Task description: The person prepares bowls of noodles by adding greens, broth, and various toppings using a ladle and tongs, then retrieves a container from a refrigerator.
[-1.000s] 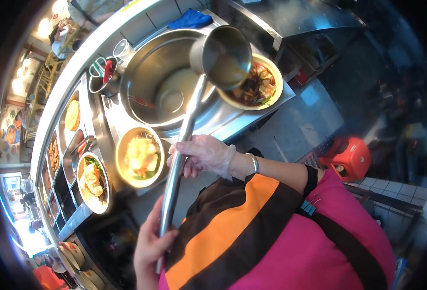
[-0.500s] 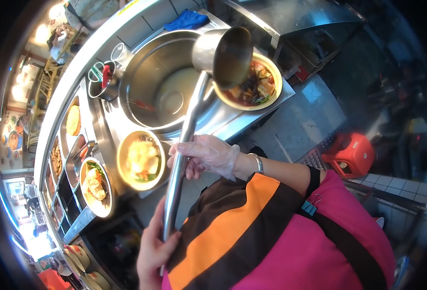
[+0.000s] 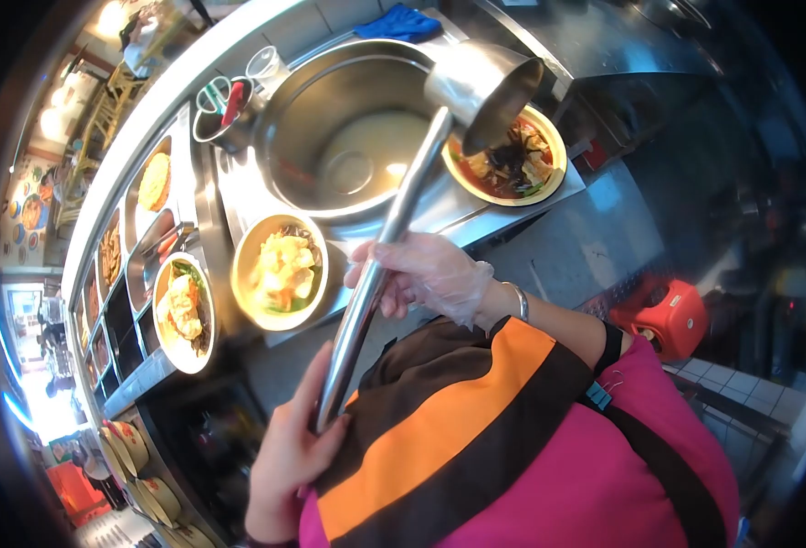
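A large metal ladle (image 3: 482, 91) is tilted over the right-hand bowl (image 3: 554, 173), which holds red broth with dark pieces and other food. My right hand (image 3: 430, 274), in a clear plastic glove, is closed round the middle of its long handle. Bare, my left hand (image 3: 295, 437) grips the handle's lower end. Behind the handle stands a wide metal pot (image 3: 284, 137) with pale liquid at its bottom. Left of my right hand is a yellow bowl (image 3: 280, 271) of pale food over greens. Another filled bowl (image 3: 182, 310) sits farther left.
Metal food trays (image 3: 154, 187) line the left. A metal cup with scissors (image 3: 225, 114), a clear plastic cup (image 3: 266, 64) and a blue cloth (image 3: 398, 24) stand or lie round the pot. A red stool (image 3: 663, 315) is at right; stacked bowls (image 3: 152, 498) are lower left.
The ladle and my right hand have shifted right and slightly up in the view. The pot and bowls also appear displaced as the camera view has moved. Both hands keep their hold.
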